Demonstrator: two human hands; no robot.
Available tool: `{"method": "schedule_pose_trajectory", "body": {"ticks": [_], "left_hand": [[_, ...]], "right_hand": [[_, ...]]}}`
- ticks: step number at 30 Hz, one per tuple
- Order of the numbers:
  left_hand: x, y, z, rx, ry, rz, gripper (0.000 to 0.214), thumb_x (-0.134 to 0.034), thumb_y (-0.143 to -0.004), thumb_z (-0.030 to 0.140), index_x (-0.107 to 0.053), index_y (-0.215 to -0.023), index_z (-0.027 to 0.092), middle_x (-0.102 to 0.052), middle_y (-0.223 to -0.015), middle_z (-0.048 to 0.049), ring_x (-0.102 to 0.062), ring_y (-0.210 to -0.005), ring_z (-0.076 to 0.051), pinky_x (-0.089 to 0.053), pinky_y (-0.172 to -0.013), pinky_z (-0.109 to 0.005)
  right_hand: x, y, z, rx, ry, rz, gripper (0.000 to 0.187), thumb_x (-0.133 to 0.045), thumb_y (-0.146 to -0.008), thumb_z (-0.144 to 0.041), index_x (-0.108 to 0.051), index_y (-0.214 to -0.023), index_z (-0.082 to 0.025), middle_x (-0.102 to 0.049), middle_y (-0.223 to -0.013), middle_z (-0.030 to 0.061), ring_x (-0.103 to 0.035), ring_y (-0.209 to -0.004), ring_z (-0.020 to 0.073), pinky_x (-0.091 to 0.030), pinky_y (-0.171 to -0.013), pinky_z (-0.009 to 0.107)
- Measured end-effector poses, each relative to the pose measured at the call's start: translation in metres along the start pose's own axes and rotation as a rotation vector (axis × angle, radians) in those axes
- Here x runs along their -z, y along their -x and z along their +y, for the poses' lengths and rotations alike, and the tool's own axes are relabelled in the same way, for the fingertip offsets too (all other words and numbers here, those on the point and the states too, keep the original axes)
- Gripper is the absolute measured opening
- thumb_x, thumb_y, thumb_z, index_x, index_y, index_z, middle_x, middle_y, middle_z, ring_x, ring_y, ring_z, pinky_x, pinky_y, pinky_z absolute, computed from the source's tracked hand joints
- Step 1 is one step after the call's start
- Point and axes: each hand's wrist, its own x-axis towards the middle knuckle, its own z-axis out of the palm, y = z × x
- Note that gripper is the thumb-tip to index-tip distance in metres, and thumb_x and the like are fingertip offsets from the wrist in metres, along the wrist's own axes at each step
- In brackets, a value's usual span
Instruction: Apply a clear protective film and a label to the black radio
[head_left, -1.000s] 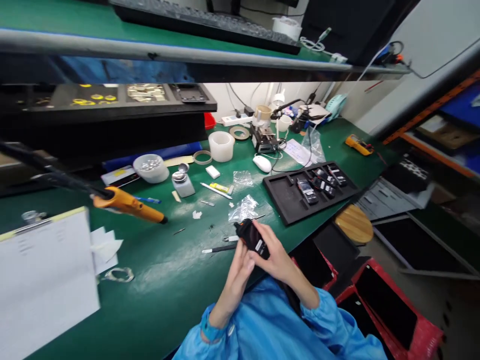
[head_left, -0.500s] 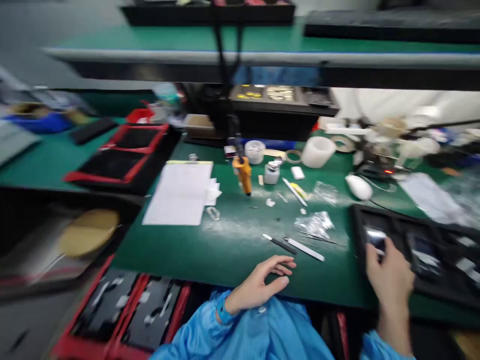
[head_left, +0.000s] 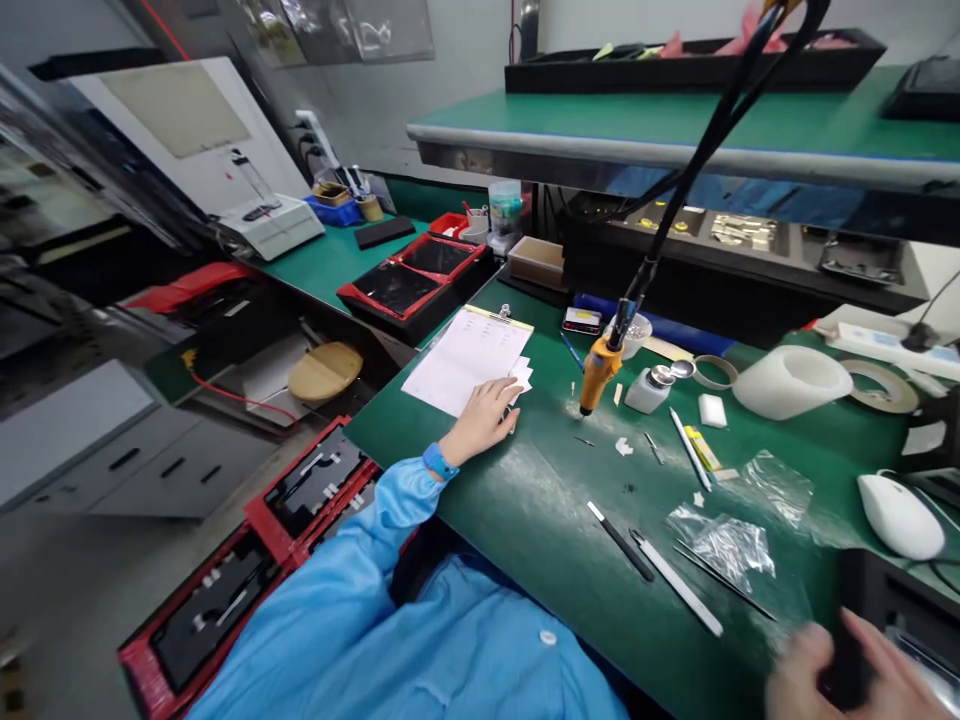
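Observation:
My left hand reaches out to the left. Its bent fingers press down at the lower right corner of the clipboard paper, beside some small white slips; what lies under the fingers is hidden. At the bottom right corner my right hand is blurred and wrapped round a black device, at the near edge of a black tray. An orange powered screwdriver hangs on a cable over the green bench, between the two hands.
Thin hand tools, crumpled clear bags, a white mouse, a white cup, a small dispenser bottle and tape rolls lie on the bench. Red-edged trays sit at the left, more on the floor.
My view has swung far left. Both hands held the black device together; my left hand let go and reached to the clipboard's corner, while my right carried the device to the tray.

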Motion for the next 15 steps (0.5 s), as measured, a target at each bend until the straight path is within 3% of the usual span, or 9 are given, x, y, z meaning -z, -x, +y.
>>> {"method": "schedule_pose_trajectory", "body": {"ticks": [2, 6, 10, 13, 15], "left_hand": [[-0.011, -0.013, 0.001, 0.002, -0.066, -0.028, 0.045, -0.062, -0.112, 0.035, -0.071, -0.153, 0.018, -0.065, -0.169, -0.0238, -0.057, -0.163, -0.042, -0.042, -0.138, -0.067], [-0.028, -0.016, 0.01, -0.097, -0.029, -0.082, 0.04, -0.064, -0.113, 0.04, -0.076, -0.145, 0.019, -0.076, -0.158, -0.021, -0.066, -0.155, -0.039, -0.031, -0.144, -0.067], [-0.031, -0.006, 0.014, -0.231, 0.167, -0.038, 0.041, -0.061, -0.115, 0.041, -0.076, -0.146, 0.018, -0.083, -0.145, -0.0188, -0.079, -0.135, -0.032, -0.045, -0.135, -0.057], [-0.03, -0.007, 0.011, -0.19, 0.231, 0.054, 0.029, -0.063, -0.113, 0.037, -0.082, -0.129, 0.023, -0.089, -0.124, -0.0117, -0.083, -0.115, -0.027, -0.055, -0.122, -0.05], [-0.029, -0.011, 0.006, -0.111, 0.208, 0.117, 0.026, -0.059, -0.112, 0.033, -0.082, -0.122, 0.024, -0.088, -0.119, -0.0105, -0.082, -0.114, -0.027, -0.055, -0.12, -0.05]], "right_hand": [[-0.014, -0.02, -0.049, 0.094, -0.085, -0.131, 0.048, -0.07, -0.108, -0.028, -0.073, -0.156, -0.032, -0.083, -0.114, 0.0157, -0.078, -0.095, 0.0421, -0.056, -0.085, 0.058], [-0.042, -0.044, -0.124, 0.271, -0.397, -0.354, 0.019, -0.063, -0.116, -0.03, -0.075, -0.13, -0.027, -0.083, -0.113, 0.011, -0.079, -0.099, 0.0302, -0.059, -0.089, 0.045], [-0.08, -0.063, -0.163, 0.339, -0.564, -0.571, 0.022, -0.057, -0.117, -0.033, -0.075, -0.13, -0.028, -0.083, -0.112, 0.0098, -0.08, -0.099, 0.0282, -0.06, -0.086, 0.042], [-0.128, -0.09, -0.198, 0.239, -0.609, -0.893, 0.022, -0.06, -0.114, -0.035, -0.078, -0.123, -0.025, -0.083, -0.115, 0.0117, -0.08, -0.103, 0.029, -0.063, -0.092, 0.042], [-0.168, -0.112, -0.227, 0.069, -0.46, -1.144, 0.021, -0.062, -0.112, -0.03, -0.078, -0.123, -0.022, -0.083, -0.119, 0.0118, -0.08, -0.106, 0.0269, -0.062, -0.102, 0.04]]}}
